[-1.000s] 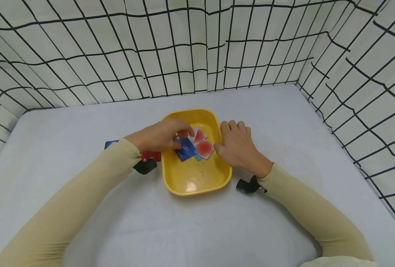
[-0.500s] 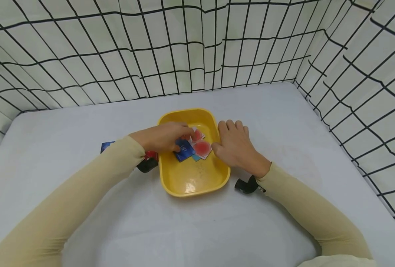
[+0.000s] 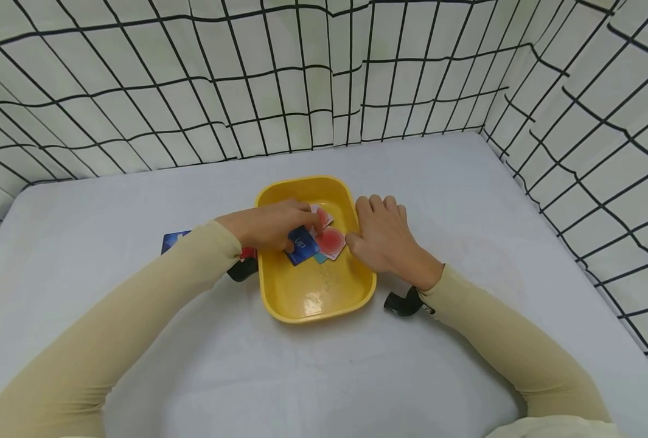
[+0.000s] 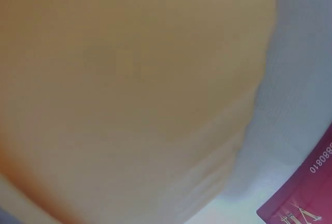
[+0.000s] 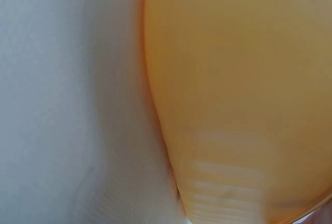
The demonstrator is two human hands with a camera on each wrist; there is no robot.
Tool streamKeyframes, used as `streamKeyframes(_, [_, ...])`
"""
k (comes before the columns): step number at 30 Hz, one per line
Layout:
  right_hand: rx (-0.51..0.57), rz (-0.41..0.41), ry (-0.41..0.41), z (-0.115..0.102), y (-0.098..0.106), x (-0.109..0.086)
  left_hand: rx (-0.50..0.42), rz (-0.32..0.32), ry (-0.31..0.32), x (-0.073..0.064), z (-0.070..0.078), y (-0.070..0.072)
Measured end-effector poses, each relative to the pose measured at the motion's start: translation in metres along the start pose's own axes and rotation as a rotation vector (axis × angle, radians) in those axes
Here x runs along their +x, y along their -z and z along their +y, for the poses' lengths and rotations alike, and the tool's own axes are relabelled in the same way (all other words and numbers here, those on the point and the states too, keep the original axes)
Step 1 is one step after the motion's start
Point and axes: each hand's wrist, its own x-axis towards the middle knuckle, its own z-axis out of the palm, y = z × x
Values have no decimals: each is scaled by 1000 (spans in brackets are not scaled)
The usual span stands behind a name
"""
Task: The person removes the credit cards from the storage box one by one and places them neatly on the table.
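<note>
A yellow plastic tray (image 3: 318,298) stands on the white tabletop with several small cards in it. My left hand (image 3: 274,225) reaches in over its left rim. Its thumb and fingers pinch at a blue card (image 3: 303,245) with light lettering; the fingertips cover part of the cards beneath. Beside that lie cards with round red prints (image 3: 330,242), and a light blue corner (image 3: 320,258) shows below. My right hand (image 3: 384,237) holds the tray's right rim, thumb at the inner edge and fingers outside. Both wrist views are mostly filled by the tray's yellow wall (image 5: 233,79).
Left of the tray lie a blue card (image 3: 174,241), partly behind the sleeve, and a red card (image 4: 306,193) with gold print and digits. Black wrist cameras (image 3: 404,302) hang under the wrists. A black wire grid (image 3: 280,79) borders the table's back and right.
In the head view, tray and hands sit slightly further left. The left fingers have moved a little further over the cards. The right hand keeps its place on the rim.
</note>
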Motion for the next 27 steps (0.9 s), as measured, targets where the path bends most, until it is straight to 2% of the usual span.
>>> streamKeyframes(12, [2, 5, -2, 0, 0, 0, 6, -21, -14, 2, -1, 0])
streamKeyframes(20, [5, 7, 2, 0, 1, 0, 58, -25, -23, 5, -1, -2])
streamKeyframes(27, [0, 11, 8, -1, 1, 0, 44, -33, -68, 7, -1, -2])
